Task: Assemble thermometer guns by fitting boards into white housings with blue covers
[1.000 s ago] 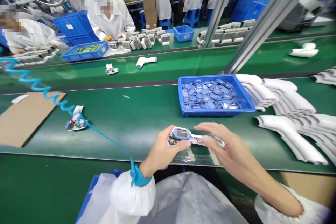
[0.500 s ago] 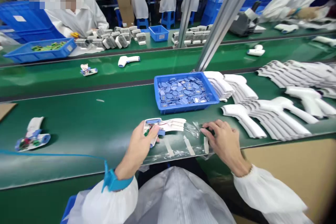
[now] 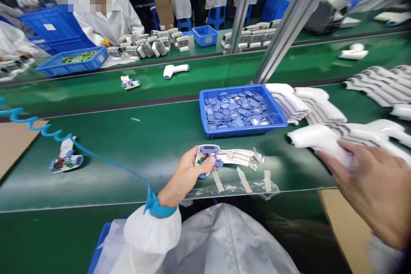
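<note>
Your left hand (image 3: 189,175) is clamping its fingers (image 3: 205,163) on a thermometer circuit unit (image 3: 207,156), holding it just above a clear plastic bag (image 3: 231,192) on the green surface (image 3: 160,167); your right hand (image 3: 369,184) is clamping its fingers (image 3: 343,147) on a white thermometer shell (image 3: 321,141).

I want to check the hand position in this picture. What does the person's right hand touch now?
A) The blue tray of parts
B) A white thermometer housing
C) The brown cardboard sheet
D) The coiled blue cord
B. The right hand lies over the white thermometer housing, to the right of the blue tray, while the left hand grips the open thermometer front.
</note>
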{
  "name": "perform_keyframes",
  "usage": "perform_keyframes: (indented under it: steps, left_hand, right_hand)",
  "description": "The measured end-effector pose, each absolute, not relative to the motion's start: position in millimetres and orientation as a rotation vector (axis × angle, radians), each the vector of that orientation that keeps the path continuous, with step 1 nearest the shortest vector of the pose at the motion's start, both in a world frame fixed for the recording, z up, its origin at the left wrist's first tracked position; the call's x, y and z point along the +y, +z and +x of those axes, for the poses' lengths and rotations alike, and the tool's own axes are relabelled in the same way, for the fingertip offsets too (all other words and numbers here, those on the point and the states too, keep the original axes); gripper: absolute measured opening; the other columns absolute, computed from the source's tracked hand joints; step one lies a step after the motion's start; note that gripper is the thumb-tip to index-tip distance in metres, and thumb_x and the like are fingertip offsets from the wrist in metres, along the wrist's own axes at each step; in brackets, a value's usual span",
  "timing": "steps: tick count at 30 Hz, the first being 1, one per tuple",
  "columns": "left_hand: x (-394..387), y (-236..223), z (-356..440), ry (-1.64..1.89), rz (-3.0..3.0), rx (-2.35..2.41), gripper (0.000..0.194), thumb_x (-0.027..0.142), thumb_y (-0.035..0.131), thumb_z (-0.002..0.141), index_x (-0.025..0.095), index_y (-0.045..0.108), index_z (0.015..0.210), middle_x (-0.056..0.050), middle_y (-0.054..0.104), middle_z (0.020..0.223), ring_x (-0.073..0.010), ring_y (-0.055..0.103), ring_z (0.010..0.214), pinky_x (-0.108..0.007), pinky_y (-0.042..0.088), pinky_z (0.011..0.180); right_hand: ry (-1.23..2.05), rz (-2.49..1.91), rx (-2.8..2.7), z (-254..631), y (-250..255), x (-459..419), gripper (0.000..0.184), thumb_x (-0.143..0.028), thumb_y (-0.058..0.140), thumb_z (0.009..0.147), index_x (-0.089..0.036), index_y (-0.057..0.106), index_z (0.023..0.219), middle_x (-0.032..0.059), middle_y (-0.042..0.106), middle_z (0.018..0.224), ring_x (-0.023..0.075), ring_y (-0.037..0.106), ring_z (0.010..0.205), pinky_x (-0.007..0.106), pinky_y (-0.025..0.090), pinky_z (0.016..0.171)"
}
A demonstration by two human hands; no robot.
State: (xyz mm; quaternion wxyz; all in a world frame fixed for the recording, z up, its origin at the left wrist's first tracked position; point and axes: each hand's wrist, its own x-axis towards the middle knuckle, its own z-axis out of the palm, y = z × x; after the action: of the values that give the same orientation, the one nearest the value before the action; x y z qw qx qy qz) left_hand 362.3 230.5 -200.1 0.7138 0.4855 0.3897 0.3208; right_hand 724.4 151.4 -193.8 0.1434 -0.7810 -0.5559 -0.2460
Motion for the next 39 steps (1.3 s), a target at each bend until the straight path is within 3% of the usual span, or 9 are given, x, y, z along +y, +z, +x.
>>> perform_keyframes:
  steps: [5,8,14,18,20,24,27,32,39]
  left_hand:
    - [231,-202,361,0.694,1.033,0.809,0.044,0.051,0.063,0.095,0.014,0.065,0.118,-0.010,0.069,0.107,-0.0167,0.062,0.093,-0.023,0.045,0.077]
    - [229,-201,362,0.719,1.080,0.790,0.048,0.049,0.067,0.092,0.015,0.064,0.125,-0.011,0.067,0.116,-0.0197,0.061,0.102,-0.026,0.047,0.084]
    - [224,-204,362,0.724,1.335,0.972,0.040,0.044,0.070,0.089,0.014,0.069,0.114,-0.008,0.070,0.100,-0.0180,0.062,0.085,-0.026,0.047,0.072]
    - [226,-202,357,0.739,1.469,0.996,0.036,0.037,0.075,0.084,0.018,0.069,0.114,-0.004,0.071,0.106,-0.0177,0.062,0.092,-0.026,0.048,0.080]
    - [228,-200,353,0.708,1.462,1.012,0.044,0.039,0.083,0.076,0.018,0.069,0.112,-0.004,0.071,0.104,-0.0184,0.063,0.090,-0.026,0.048,0.076]
    - [229,-198,348,0.584,1.536,1.025,0.035,0.035,0.079,0.077,0.017,0.071,0.106,-0.006,0.074,0.096,-0.0212,0.065,0.083,-0.027,0.047,0.066]
    - [223,-200,351,0.549,1.860,1.055,0.016,0.020,0.061,0.083,0.014,0.071,0.093,-0.007,0.073,0.082,-0.0197,0.064,0.070,-0.028,0.043,0.059]
    - [219,-203,353,0.595,2.088,1.183,0.023,0.018,0.057,0.079,0.012,0.069,0.097,-0.014,0.073,0.085,-0.0264,0.067,0.070,-0.035,0.046,0.065]
    - [220,-197,344,0.599,1.845,1.091,0.026,0.030,0.064,0.083,0.015,0.063,0.105,-0.010,0.074,0.095,-0.0256,0.070,0.076,-0.032,0.047,0.062]
  right_hand:
    - [-0.708,-1.666,-2.074,622,-168,151,0.028,-0.046,0.053,0.101,-0.023,0.062,0.114,0.0115,0.074,0.107,0.0325,0.066,0.100,0.049,0.042,0.084]
    - [-0.622,-1.515,-2.223,575,-169,163,0.018,-0.031,0.056,0.102,-0.021,0.060,0.116,0.0078,0.075,0.108,0.0284,0.067,0.100,0.051,0.036,0.092]
    - [-0.075,-1.601,-2.236,553,-188,178,0.046,-0.049,0.060,0.098,-0.014,0.059,0.127,0.0154,0.072,0.120,0.0324,0.067,0.104,0.050,0.045,0.089]
    - [0.761,-1.567,-1.964,558,-184,188,0.040,-0.051,0.056,0.099,-0.025,0.063,0.128,0.0064,0.074,0.116,0.0232,0.070,0.098,0.037,0.053,0.081]
    - [0.931,-1.521,-1.794,551,-178,195,0.040,-0.054,0.054,0.099,-0.028,0.065,0.127,0.0042,0.073,0.115,0.0205,0.070,0.097,0.032,0.054,0.078]
    - [0.731,-1.624,-1.698,510,-176,210,0.040,-0.060,0.054,0.095,-0.025,0.073,0.093,0.0026,0.072,0.091,0.0177,0.065,0.079,0.029,0.046,0.066]
    - [0.367,-1.754,-1.802,479,-180,217,0.050,-0.060,0.054,0.095,-0.021,0.057,0.064,-0.0001,0.062,0.067,0.0132,0.052,0.059,0.029,0.030,0.057]
    - [-0.017,-1.565,-1.819,465,-183,221,0.050,-0.037,0.046,0.102,-0.020,0.037,0.056,-0.0005,0.048,0.058,0.0108,0.040,0.056,0.031,0.024,0.056]
    - [0.090,-1.603,-1.601,469,-180,222,0.051,-0.042,0.047,0.102,-0.021,0.031,0.058,-0.0029,0.040,0.055,0.0101,0.033,0.053,0.031,0.025,0.057]
